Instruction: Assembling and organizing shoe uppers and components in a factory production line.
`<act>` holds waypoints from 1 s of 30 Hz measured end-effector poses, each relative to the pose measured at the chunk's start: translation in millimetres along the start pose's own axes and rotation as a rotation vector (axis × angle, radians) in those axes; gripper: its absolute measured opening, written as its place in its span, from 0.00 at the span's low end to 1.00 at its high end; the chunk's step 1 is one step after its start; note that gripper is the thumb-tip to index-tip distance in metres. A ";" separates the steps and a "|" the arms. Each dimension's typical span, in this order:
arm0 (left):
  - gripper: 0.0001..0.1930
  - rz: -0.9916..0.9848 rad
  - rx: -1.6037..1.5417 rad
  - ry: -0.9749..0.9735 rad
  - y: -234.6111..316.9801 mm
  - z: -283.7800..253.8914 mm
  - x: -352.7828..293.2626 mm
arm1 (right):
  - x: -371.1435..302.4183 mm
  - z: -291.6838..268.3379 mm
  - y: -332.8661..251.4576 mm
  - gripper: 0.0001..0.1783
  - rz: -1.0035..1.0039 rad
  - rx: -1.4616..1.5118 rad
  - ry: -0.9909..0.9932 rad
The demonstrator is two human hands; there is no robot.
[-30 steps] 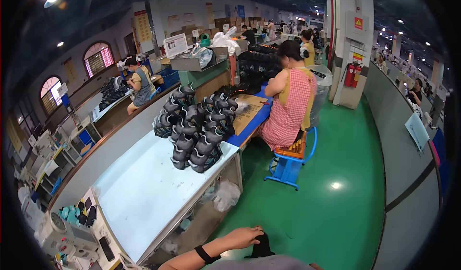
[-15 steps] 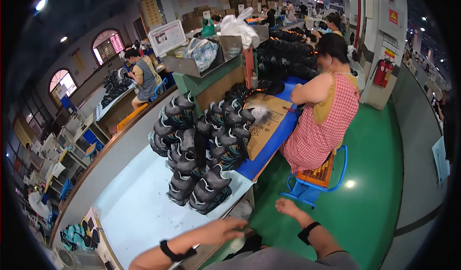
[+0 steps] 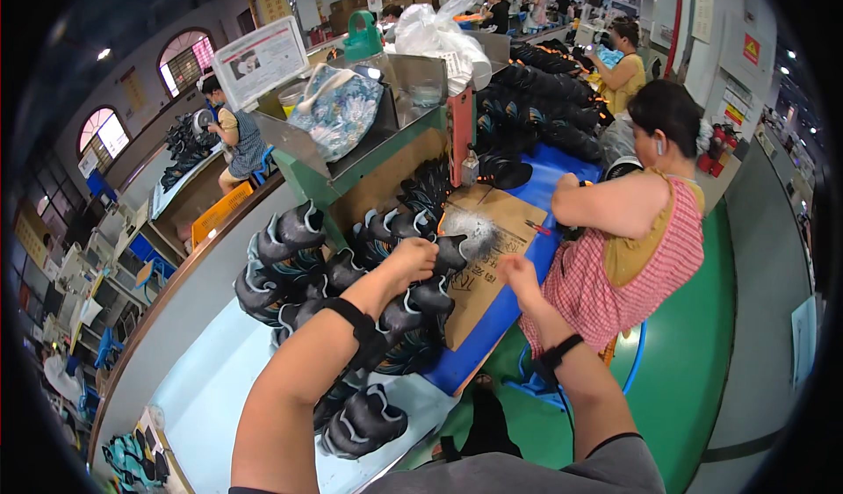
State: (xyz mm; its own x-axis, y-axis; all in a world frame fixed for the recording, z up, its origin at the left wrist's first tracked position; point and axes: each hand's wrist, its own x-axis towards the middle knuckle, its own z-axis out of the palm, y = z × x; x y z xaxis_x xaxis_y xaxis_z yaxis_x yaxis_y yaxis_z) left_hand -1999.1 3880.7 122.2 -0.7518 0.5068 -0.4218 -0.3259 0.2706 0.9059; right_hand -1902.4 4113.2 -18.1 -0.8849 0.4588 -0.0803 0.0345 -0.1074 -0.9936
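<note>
A long table (image 3: 206,406) with a white top runs through the middle, its far part covered by a blue sheet (image 3: 474,345). A co-worker (image 3: 615,266) in a pink checked apron sits along its right side.

Black shoe pieces (image 3: 285,239) with pale edges stand in nested stacks on the table, some on the white top and others farther back. Above the far stacks, a green frame (image 3: 329,187) carries an open metal tray (image 3: 294,147) with a divider. A piece of cardboard (image 3: 474,305) lies on the blue sheet.

A bunched white plastic bag (image 3: 435,42) sits over the tray's right end. The left section holds a flowered bag (image 3: 338,112); what that contains is hidden. Beyond the table edge is an orange crate (image 3: 219,215), its contents not visible. A green-lidded jug (image 3: 362,39) rises behind the flowered bag.

The left hand (image 3: 411,261), fingers bent, is at a shoe piece in the nearer stacks; I cannot tell whether it grips it. The right hand (image 3: 519,276) is in front of the cardboard with curled fingers; whether it pinches anything is unclear.

Smallest, a clear cup (image 3: 428,93) stands in the tray's right section.
</note>
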 end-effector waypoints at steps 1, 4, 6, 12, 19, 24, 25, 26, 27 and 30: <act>0.07 -0.028 -0.039 0.062 9.6 2.4 15.7 | 33.8 -0.6 3.5 0.09 -0.018 0.039 0.062; 0.26 -0.087 -0.171 0.151 12.7 -16.5 98.4 | 147.6 -5.6 36.9 0.09 0.046 -0.024 0.371; 0.30 -0.048 -0.303 0.234 26.0 -19.8 138.3 | 204.5 -8.3 58.3 0.11 -0.029 -0.252 0.422; 0.20 -0.089 -0.366 0.421 -2.0 -65.5 291.7 | 347.2 -20.3 81.3 0.22 0.005 -0.589 0.599; 0.41 -0.284 -0.070 0.479 -19.1 -59.6 362.5 | 436.9 -15.1 58.0 0.51 0.211 -0.529 0.612; 0.41 -0.221 0.354 0.380 -13.2 -53.1 404.4 | 484.6 -22.9 76.0 0.52 0.059 -0.256 0.434; 0.41 -0.226 0.353 0.367 -10.8 -54.4 411.6 | 489.0 -21.8 81.5 0.53 -0.013 -0.242 0.426; 0.40 -0.232 0.352 0.353 -9.1 -55.9 417.5 | 494.0 -15.8 87.1 0.53 -0.012 -0.235 0.427; 0.40 -0.239 0.346 0.331 -9.0 -52.5 423.9 | 498.3 -14.1 93.9 0.55 -0.103 -0.133 0.351; 0.38 -0.262 0.326 0.265 -11.3 -42.4 434.5 | 504.6 -9.9 112.8 0.55 -0.149 -0.360 0.262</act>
State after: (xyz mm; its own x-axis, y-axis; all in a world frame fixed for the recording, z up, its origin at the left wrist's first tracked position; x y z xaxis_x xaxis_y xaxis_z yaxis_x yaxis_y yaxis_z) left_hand -2346.4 4063.2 -69.8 -0.8025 0.1733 -0.5710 -0.3589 0.6242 0.6939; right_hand -2340.4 4341.3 -171.5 -0.7469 0.6582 0.0942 0.1157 0.2681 -0.9564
